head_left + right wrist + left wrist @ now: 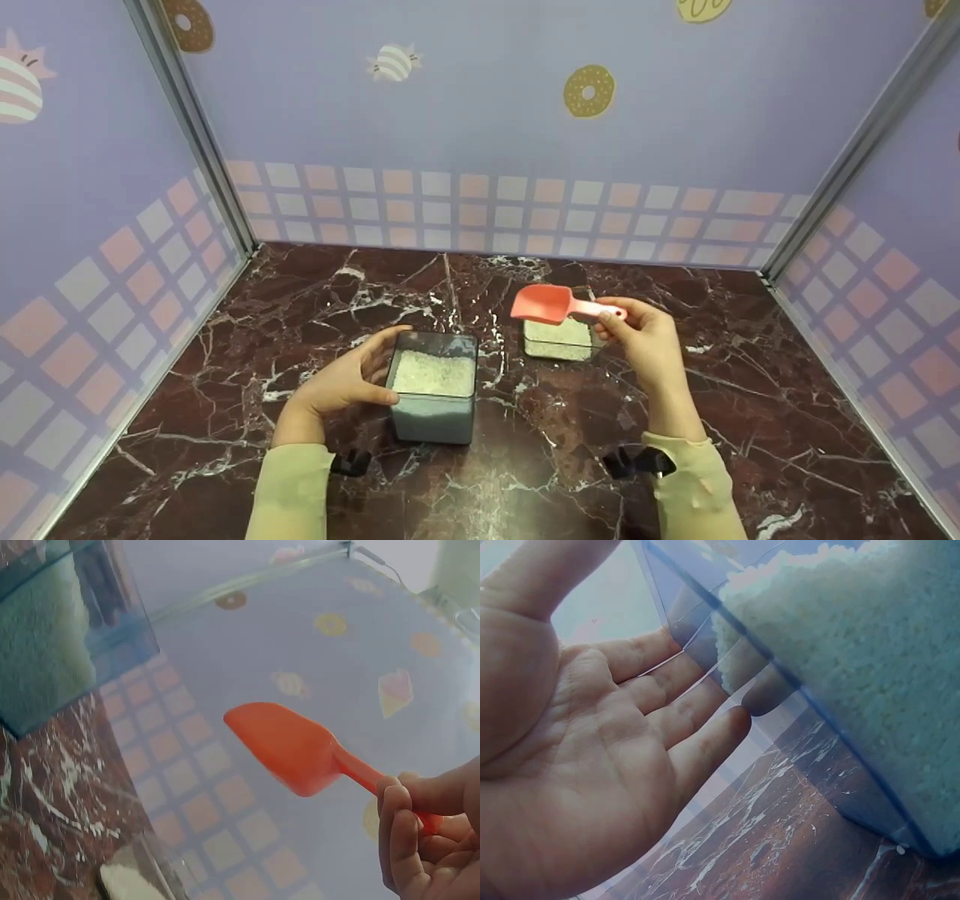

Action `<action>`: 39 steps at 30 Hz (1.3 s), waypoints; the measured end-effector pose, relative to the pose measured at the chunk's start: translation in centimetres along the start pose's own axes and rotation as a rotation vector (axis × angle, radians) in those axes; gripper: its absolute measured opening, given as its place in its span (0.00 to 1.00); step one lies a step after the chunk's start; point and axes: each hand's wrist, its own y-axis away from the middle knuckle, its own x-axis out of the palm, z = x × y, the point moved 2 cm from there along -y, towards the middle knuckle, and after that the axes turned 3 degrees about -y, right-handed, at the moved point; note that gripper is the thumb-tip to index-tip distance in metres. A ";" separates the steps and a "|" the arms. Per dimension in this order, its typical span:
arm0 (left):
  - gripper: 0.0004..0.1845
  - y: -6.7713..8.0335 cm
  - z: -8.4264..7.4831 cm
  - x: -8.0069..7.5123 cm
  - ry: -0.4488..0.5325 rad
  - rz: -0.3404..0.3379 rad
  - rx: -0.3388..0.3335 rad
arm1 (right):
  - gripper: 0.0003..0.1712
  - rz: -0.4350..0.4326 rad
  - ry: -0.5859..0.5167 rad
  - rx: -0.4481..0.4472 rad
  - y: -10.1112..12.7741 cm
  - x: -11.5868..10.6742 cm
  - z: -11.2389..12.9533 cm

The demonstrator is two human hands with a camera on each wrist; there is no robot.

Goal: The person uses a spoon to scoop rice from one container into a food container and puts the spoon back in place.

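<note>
A clear square container (434, 420) filled with white grains like rice (433, 373) stands in front of my left hand (349, 380). That hand holds its left side, thumb at the front rim and fingers toward the back corner; in the left wrist view the fingers (694, 701) lie against the clear wall. My right hand (643, 334) pinches the handle of a red scoop (546, 303). The scoop hangs above a smaller clear box (561, 355), which also has white grains in it. Its bowl faces the container, tilted, and partly covers the box in the head view.
A dark red marbled tabletop (517, 465) lies under everything, with white specks between the two containers. Patterned lilac panels (480, 112) close off the back and both sides. Black straps (637, 462) sit at the wrists by the pale sleeves.
</note>
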 end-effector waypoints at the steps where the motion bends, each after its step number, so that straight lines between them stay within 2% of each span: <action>1: 0.58 0.0 0.0 0.0 0.000 0.001 0.000 | 0.16 0.012 0.001 -0.003 0.2 0.3 0.1; 8: 0.57 0.0 0.0 0.0 0.003 0.015 0.024 | 0.14 0.126 0.035 -0.029 2.0 2.9 1.4; 14: 0.57 0.0 0.1 -0.1 0.016 0.017 0.037 | 0.13 0.298 0.113 -0.059 2.9 5.6 2.4; 17: 0.58 0.0 0.1 -0.1 0.015 0.011 0.035 | 0.12 0.400 0.232 -0.111 3.0 7.4 3.7; 20: 0.57 0.0 0.1 -0.1 0.007 0.009 0.029 | 0.10 0.463 0.375 -0.152 3.3 9.1 5.3; 26: 0.58 -0.2 0.2 -0.2 -0.005 0.015 0.021 | 0.09 0.498 0.679 -0.133 3.6 12.5 8.7; 31: 0.58 -0.2 0.2 -0.2 -0.013 0.017 0.019 | 0.08 0.540 0.886 -0.181 3.4 14.7 10.8; 35: 0.59 -0.1 0.2 -0.1 -0.013 0.016 0.011 | 0.17 0.588 0.967 -0.172 3.1 15.5 10.8; 39: 0.59 -0.1 0.1 -0.2 -0.011 0.013 0.016 | 0.12 0.617 0.923 -0.129 2.8 15.7 9.7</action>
